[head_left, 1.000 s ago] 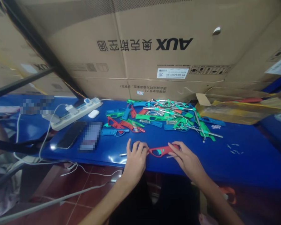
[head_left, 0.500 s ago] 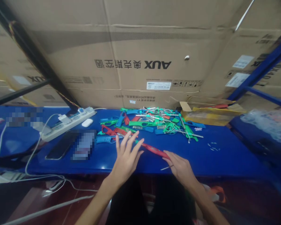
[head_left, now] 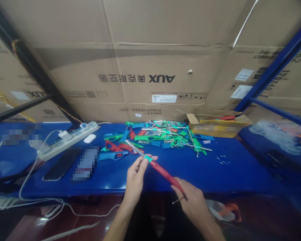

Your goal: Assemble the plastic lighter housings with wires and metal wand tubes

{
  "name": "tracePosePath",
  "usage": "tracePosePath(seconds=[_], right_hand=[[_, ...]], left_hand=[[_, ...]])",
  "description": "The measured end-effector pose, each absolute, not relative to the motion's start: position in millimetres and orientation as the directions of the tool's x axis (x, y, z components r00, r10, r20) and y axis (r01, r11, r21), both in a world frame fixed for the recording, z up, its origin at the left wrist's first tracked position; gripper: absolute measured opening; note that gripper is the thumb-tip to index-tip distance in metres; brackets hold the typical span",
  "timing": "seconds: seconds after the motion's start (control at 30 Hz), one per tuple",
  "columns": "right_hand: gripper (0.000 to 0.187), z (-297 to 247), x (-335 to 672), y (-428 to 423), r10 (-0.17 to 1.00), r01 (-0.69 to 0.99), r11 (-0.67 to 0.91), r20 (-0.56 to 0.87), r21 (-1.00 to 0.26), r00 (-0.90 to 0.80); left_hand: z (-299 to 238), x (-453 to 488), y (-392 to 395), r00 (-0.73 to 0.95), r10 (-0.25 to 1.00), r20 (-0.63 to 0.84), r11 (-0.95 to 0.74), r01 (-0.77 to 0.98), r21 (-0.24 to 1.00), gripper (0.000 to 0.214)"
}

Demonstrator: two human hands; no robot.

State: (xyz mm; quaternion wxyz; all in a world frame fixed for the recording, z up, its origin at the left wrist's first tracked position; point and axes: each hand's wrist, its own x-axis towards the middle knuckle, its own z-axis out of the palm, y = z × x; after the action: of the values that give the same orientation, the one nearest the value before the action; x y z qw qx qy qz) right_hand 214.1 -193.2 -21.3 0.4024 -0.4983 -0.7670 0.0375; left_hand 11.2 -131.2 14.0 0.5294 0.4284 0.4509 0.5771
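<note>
A red long-nosed lighter [head_left: 167,174] with a green collar and a metal tube lies slanted between my hands, over the front of the blue table. My left hand [head_left: 137,174] is closed around it at the collar, the tube pointing away to the upper left. My right hand [head_left: 192,199] grips the handle's near end. A thin metal rod [head_left: 178,200] sticks out from under the right fingers; its other end is hidden. Behind lies a pile of lighter parts: green shells [head_left: 146,138], blue shells [head_left: 112,155], red shells [head_left: 112,146] and metal tubes [head_left: 154,129].
A cardboard box [head_left: 215,129] with yellow tape holds red pieces at the back right. Small pale bits [head_left: 223,160] lie before it. On the left are a power strip [head_left: 67,140], a white case [head_left: 90,138] and two phones [head_left: 61,165]. Large cartons [head_left: 140,60] stand behind.
My left hand, spread open near the collar before, has closed on the lighter there. The lighter's tube now shows beyond it. The right hand keeps its hold; the view has shifted slightly.
</note>
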Motion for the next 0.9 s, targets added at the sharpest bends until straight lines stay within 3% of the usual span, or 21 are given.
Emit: tracePosePath(seconds=[0.3, 0.5, 0.77, 0.9], right_hand=[[0.03, -22, 203, -209, 0.881, 0.617, 0.459, 0.416, -0.639, -0.224], [0.023, -11, 192, -207, 0.932, 0.565, 0.359, 0.258, -0.743, -0.254], [0.026, -8, 178, -204, 0.929, 0.526, 0.367, 0.327, -0.768, -0.17], [0.031, -9, 175, -206, 0.925, 0.54, 0.367, 0.358, -0.757, -0.127]], left_hand=[[10, 12, -133, 0.186, 0.982, 0.02, 0.058, -0.401, 0.914, 0.035], [6, 12, -135, 0.147, 0.988, 0.04, 0.026, -0.422, 0.906, 0.032], [13, 5, -134, 0.175, 0.984, 0.026, 0.051, -0.419, 0.907, 0.031], [18, 4, -130, 0.202, 0.979, -0.017, 0.112, -0.472, 0.875, 0.042]])
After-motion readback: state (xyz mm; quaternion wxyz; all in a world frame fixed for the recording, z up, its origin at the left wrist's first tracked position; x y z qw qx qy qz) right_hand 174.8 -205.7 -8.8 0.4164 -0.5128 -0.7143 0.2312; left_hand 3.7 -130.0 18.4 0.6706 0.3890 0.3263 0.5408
